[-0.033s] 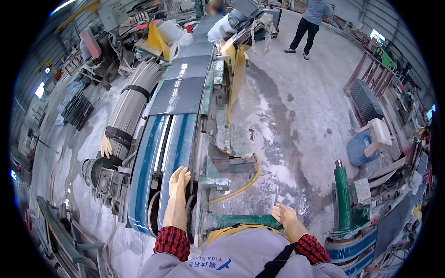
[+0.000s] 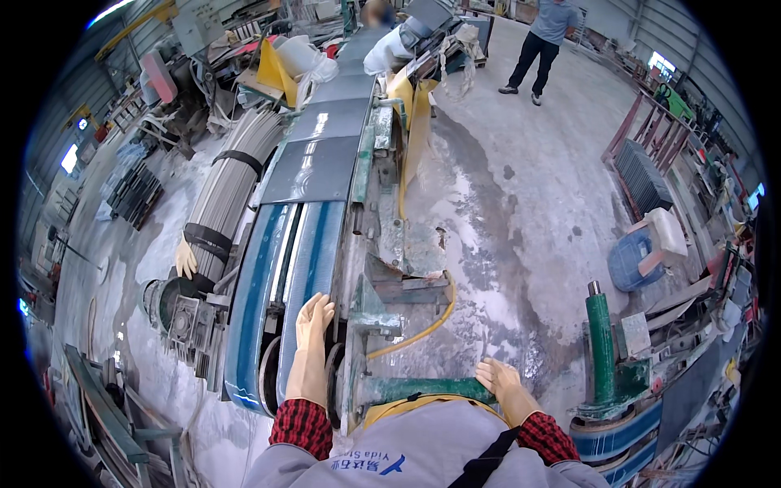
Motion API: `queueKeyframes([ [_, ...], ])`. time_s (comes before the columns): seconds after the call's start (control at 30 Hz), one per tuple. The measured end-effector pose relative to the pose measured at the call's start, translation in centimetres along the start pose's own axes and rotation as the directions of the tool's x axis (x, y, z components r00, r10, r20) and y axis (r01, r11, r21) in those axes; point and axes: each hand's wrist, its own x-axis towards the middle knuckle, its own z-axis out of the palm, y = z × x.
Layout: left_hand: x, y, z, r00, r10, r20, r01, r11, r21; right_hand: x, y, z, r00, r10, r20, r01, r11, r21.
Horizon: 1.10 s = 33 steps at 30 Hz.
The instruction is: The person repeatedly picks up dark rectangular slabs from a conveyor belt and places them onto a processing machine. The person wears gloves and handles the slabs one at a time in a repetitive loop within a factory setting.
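Blue conveyor belt [image 2: 305, 268] is lying under the left hand [image 2: 311, 321], whose grip is spread flat, fingers apart, clamping nothing. Just ahead of that grip, dark grey slabs [image 2: 313, 167] are sitting on the belt. The right hand [image 2: 503, 381] is resting open on a green frame bar [image 2: 423, 388], fingers loosely apart.

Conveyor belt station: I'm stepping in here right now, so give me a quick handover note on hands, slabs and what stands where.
Left hand: open, flat on the near end of the blue conveyor belt, holding nothing.
Right hand: open, resting on the green metal bar, holding nothing.
Dark slabs lie in a row farther up the belt, out of reach of both hands.
Near belt section bare; no slab has reached the hands yet.
A person stands on the floor far ahead.
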Motion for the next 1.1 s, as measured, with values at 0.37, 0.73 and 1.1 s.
queueKeyframes([
  [0.37, 0.2, -0.7, -1.6, 0.997, -0.049, 0.060, 0.053, 0.997, -0.058, 1.1, 0.6, -0.9, 0.998, -0.025, 0.050, 0.024, 1.000, 0.018],
  [0.73, -0.6, -0.4, -2.5, 0.994, -0.091, 0.065, 0.099, 0.984, -0.146, 1.7, 0.9, -1.0, 0.998, -0.010, 0.069, 0.007, 0.999, 0.038],
  [1.1, 7.8, 6.1, 1.6, 0.979, -0.105, 0.172, 0.177, 0.856, -0.485, 1.6, 0.5, -1.3, 0.997, 0.051, 0.055, -0.054, 0.997, 0.055],
])
